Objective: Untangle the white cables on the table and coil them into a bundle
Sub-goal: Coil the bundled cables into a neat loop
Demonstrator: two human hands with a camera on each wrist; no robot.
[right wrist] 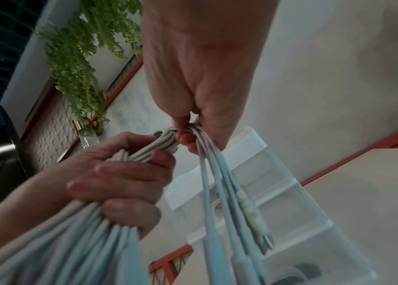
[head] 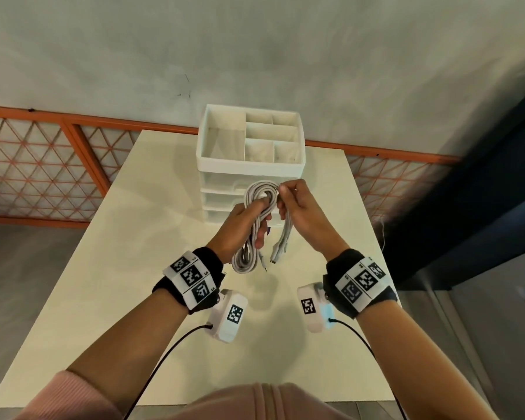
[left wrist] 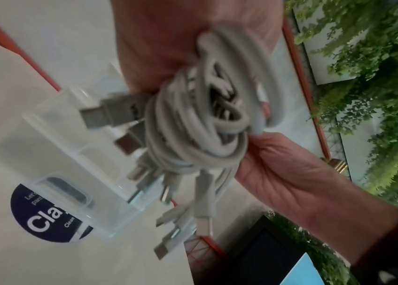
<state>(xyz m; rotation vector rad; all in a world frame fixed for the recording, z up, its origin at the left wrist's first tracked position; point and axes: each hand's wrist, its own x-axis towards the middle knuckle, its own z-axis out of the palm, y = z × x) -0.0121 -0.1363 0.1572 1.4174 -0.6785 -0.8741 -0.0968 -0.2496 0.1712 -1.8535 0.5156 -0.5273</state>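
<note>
Smooth white cables (head: pixel 261 204) looped, gripped in left hand (head: pixel 240 225); loose ends pinched by right hand (head: pixel 303 213), above matte table (head: pixel 134 268), near ribbed drawer organizer (head: pixel 249 165).

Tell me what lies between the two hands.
Only the cables: the left hand grips the coil, the right hand pinches its top, and loose ends hang between them. The head view shows it.

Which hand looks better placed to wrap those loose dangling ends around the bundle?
Probably the right hand: it already pinches the loose ends beside the white cables, while the left hand is wrapped around the coiled loops, holding them.
</note>
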